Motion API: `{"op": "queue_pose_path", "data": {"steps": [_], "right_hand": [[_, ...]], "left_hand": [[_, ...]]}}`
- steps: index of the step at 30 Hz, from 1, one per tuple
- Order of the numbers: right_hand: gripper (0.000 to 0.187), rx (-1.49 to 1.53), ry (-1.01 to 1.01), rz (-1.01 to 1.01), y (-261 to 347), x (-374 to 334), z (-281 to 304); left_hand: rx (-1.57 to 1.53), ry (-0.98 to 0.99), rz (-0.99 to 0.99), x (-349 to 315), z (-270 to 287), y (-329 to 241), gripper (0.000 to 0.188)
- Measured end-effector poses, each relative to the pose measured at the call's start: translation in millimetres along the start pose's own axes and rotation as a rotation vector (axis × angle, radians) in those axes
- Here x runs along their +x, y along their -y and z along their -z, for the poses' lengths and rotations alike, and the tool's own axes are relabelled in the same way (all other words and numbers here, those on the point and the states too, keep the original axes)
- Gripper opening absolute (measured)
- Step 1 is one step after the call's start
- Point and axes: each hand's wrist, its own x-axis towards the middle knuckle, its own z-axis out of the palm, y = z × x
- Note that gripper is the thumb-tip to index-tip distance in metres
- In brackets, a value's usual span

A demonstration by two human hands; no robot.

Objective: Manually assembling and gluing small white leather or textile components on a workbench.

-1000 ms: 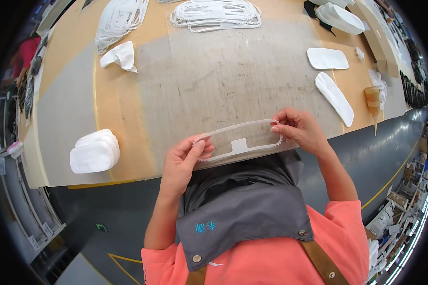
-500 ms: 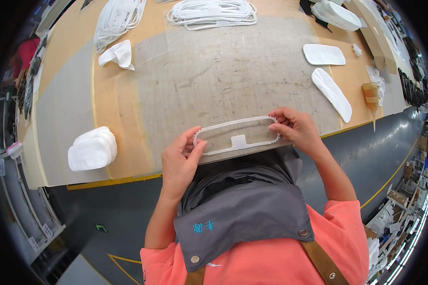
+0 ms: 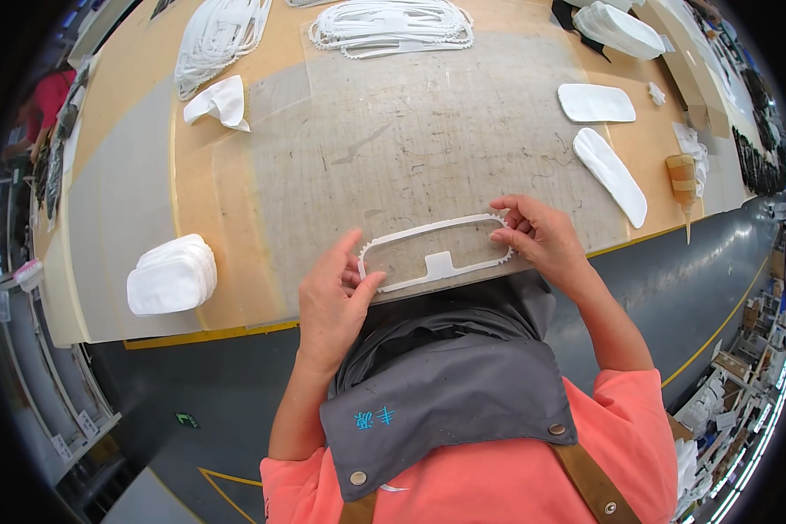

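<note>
You have a wide passage over the middle of the desk (image 3: 393, 131), between the white frame (image 3: 438, 265) at the near edge and the heap of frames (image 3: 393, 28) at the far side. On your left, a pad stack (image 3: 168, 278) blocks the near part and a crumpled cloth (image 3: 221, 101) the far, with room between. On your right, an upper pad (image 3: 596, 103) and a slanting pad (image 3: 610, 177) bar the way.

White frame (image 3: 439, 264), toothed at both ends, sits at the near table (image 3: 323, 166) edge, center frame. Left hand (image 3: 334, 293) at its left end, thumb and fingers spread. Right hand (image 3: 541, 242) at its right end, fingers curled. White pad stack (image 3: 168, 284), lower left. Frame pile (image 3: 393, 26), top center. Two loose pads (image 3: 596, 103), upper right.
</note>
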Motion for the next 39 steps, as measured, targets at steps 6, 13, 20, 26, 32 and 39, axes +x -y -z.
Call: {"op": "queue_pose_path", "data": {"steps": [6,13,20,26,32,39], "right_hand": [[0.051,-0.347,-0.139,0.154,10,-5,4],[0.104,-0.897,0.015,0.635,19,-9,-37],[0.106,-0.832,0.111,0.532,4,-7,-44],[0.085,-0.69,-0.019,0.558,29,36,-6],[0.031,-0.504,-0.328,0.641,46,178,38],[0.019,-0.427,-0.33,0.599,46,288,32]], "left_hand": [[0.447,-0.122,-0.214,-8,7,-5,0.065],[0.755,-0.046,-0.577,1,-30,11,0.09],[0.882,0.058,-0.526,5,-39,30,0.104],[0.747,0.005,-0.531,2,-25,16,0.102],[0.69,0.035,-0.419,25,-18,2,0.097],[0.69,0.039,-0.383,55,-8,-14,0.092]]}}
